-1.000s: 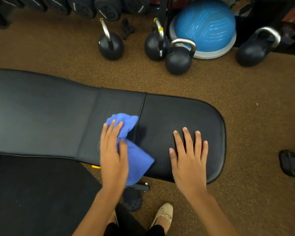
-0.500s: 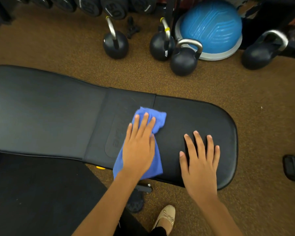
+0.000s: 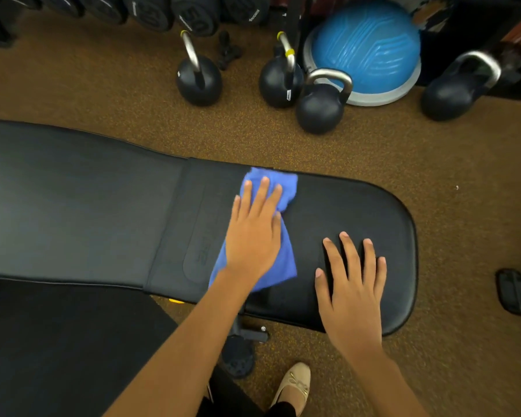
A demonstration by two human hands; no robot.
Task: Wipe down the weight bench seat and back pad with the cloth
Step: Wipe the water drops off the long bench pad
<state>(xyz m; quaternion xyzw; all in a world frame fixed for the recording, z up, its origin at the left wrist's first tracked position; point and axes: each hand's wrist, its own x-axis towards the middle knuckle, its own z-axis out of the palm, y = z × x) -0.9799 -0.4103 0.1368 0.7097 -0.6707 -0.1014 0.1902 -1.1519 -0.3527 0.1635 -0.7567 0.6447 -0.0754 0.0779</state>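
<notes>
1. left hand [image 3: 253, 233] lies flat, fingers straight, pressing the blue cloth [image 3: 285, 266] down where the seat [image 3: 373, 212] meets the back pad [image 3: 73, 206].
2. right hand [image 3: 349, 284] rests flat on the seat, grasping nothing.

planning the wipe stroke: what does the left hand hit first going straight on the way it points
The left hand, flat on the cloth, just runs off the bench far edge; the kettlebell beyond sits lower, probably clear.

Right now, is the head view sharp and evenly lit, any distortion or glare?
Head view: wide-angle bend curves the edge of the back pad; left hand, right hand and cloth sharp; faint sheen on it, no glare; top corners dark.
</notes>
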